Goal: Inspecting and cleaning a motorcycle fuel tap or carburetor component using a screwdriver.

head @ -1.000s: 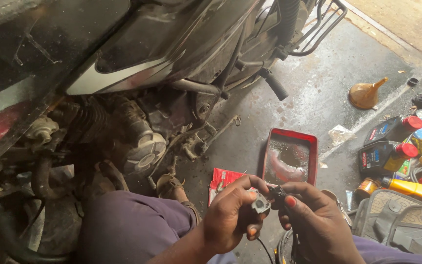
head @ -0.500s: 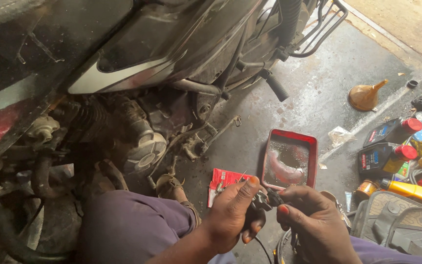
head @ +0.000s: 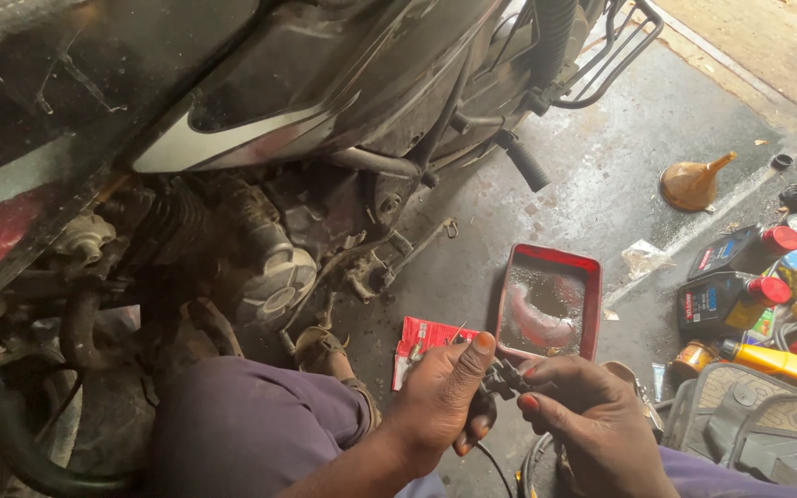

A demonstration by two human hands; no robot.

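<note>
Between both hands, pinched: small black part [head: 500, 380], left hand [head: 440, 401] and right hand [head: 578, 420] equally near, cable [head: 493, 461] trailing down.

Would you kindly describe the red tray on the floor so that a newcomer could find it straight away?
Start at the motorcycle filling the upper left, then drop to the wet concrete floor beside its engine. Just beyond the person's two hands lies the red tray. It is a shallow rectangular tray with a bright red rim and cloudy liquid inside, unlike the orange funnel and the capped oil bottles to its right.
</note>
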